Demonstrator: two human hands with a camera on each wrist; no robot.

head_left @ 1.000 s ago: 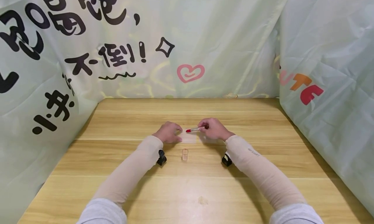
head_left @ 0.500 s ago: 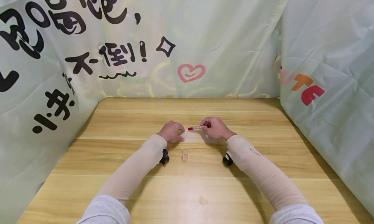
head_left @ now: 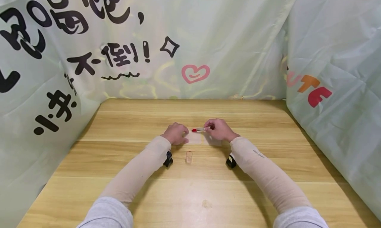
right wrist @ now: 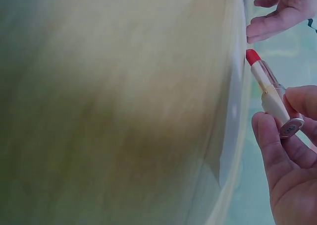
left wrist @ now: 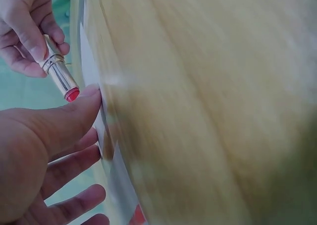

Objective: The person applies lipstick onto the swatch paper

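Observation:
My right hand (head_left: 219, 130) pinches a lipstick (head_left: 197, 130) by its base, between thumb and fingers. Its red tip (right wrist: 252, 56) is bare and points left, close over a small white sheet of paper (head_left: 194, 138) on the table. At the sheet's left end is my left hand (head_left: 175, 134), its fingers relaxed and slightly spread. In the left wrist view, the left thumb (left wrist: 89, 103) lies right at the paper's edge, near the lipstick tip. Nearer to me, a clear lipstick cap (head_left: 189, 157) stands on the table.
The wooden table (head_left: 190, 195) stretches around both arms. Behind it hangs a pale printed cloth (head_left: 232, 46), with more cloth along both sides. A black wrist camera (head_left: 168, 160) sits under the left forearm, and another camera (head_left: 231, 162) under the right.
My left hand has shifted slightly right along the sheet. The lipstick in my right hand has moved a little right and away from me, then barely at all. The cap has stayed put.

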